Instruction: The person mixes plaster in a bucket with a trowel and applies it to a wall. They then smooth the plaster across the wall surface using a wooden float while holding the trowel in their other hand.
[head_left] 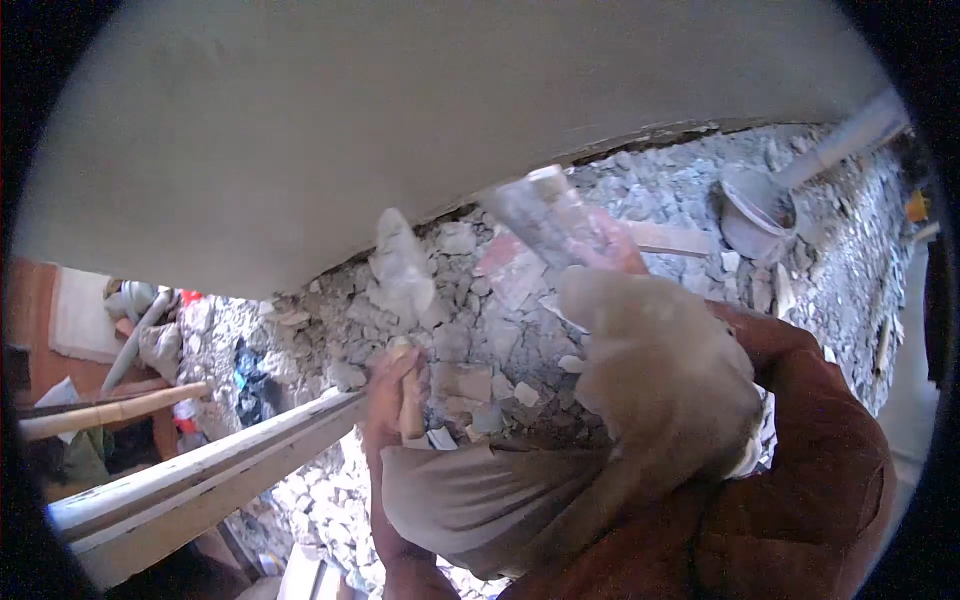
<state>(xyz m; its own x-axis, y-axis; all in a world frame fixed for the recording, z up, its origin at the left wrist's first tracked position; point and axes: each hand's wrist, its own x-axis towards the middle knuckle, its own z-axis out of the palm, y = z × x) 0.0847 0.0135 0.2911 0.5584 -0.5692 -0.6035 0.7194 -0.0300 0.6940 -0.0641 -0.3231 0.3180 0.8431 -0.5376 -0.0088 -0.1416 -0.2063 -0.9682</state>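
Observation:
My left hand [385, 400] is closed around a short pale wooden handle [411, 405], low over the broken rubble beside my knee. Farther up and to the right, my right hand [605, 240] grips a flat grey tool [530, 215] with a pale wooden end, smeared by motion. This tool is near the foot of the grey wall, and I cannot tell its exact kind. Between the hands lie grey chunks, a reddish flat piece [512, 268] and a brownish block [463, 384]. A whitish, translucent-looking object [398, 262] rests on the rubble against the wall side.
The smooth grey wall [330, 130] fills the top. At right, a grey bucket [757, 215] stands below a slanting pipe [845, 138]. A long pale beam [210, 475] crosses the lower left, near a bamboo pole [120, 410] and dark plastic [252, 380].

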